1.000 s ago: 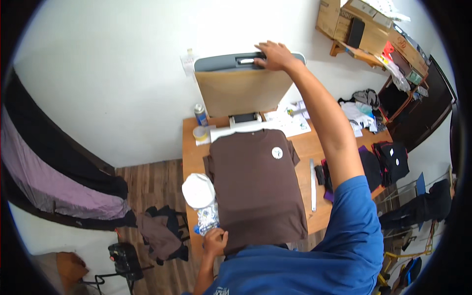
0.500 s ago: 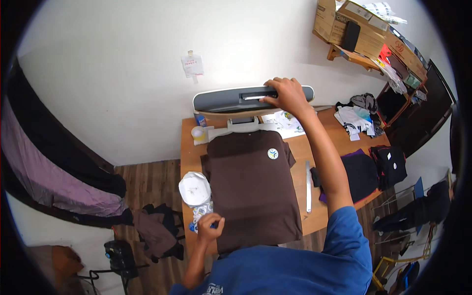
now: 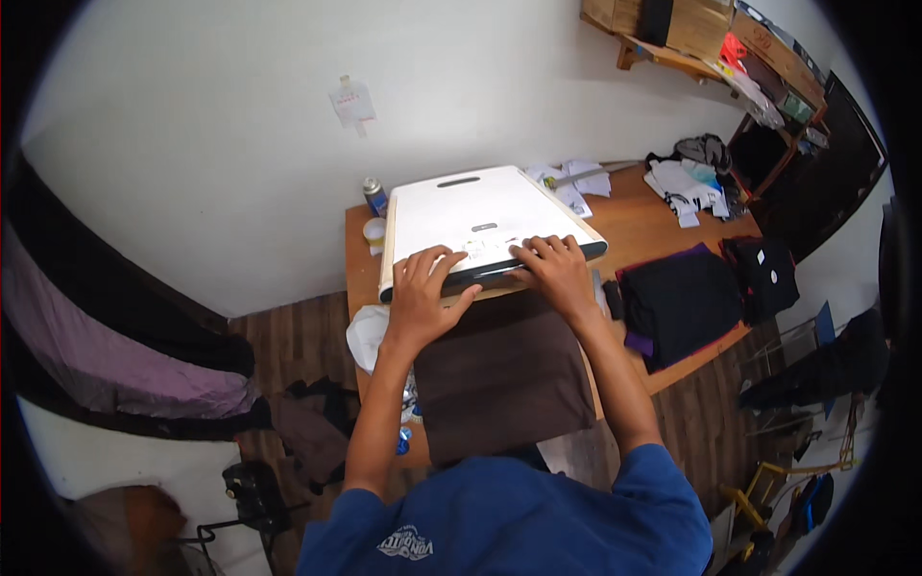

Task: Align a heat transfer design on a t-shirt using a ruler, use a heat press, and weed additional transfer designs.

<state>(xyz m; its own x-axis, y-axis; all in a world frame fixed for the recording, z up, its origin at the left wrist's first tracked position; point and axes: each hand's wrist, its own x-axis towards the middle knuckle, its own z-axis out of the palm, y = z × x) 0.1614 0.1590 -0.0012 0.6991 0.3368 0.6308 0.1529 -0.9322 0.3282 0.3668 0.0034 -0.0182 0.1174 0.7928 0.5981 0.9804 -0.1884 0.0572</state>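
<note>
Since the earlier frame, the hinged white lid (image 3: 451, 204) has swung down and forward, and the left hand (image 3: 423, 296) has moved up to join the right hand (image 3: 555, 273) at its front edge. Going left to right, a spray can (image 3: 376, 198) is standing at the back of the wooden table (image 3: 615, 228), with a roll of tape (image 3: 374, 231) sitting just in front of it. Nearer the person, a white container (image 3: 365, 334) is resting partly behind the left forearm. The left hand is lying loosely spread on the lid's edge, thumb held apart, not clenched. In the middle, the brown T-shirt (image 3: 504, 370) is lying flat, its upper part disappearing under the lid and its lower part showing. The right hand is curling over the front edge; whether it is grasping a handle, I cannot tell. Lowering appears nearly or fully done; full closure is not showing, and the shirt is still awaiting uncovering. Farther right, folded dark garments (image 3: 680, 300) are lying stacked.
</note>
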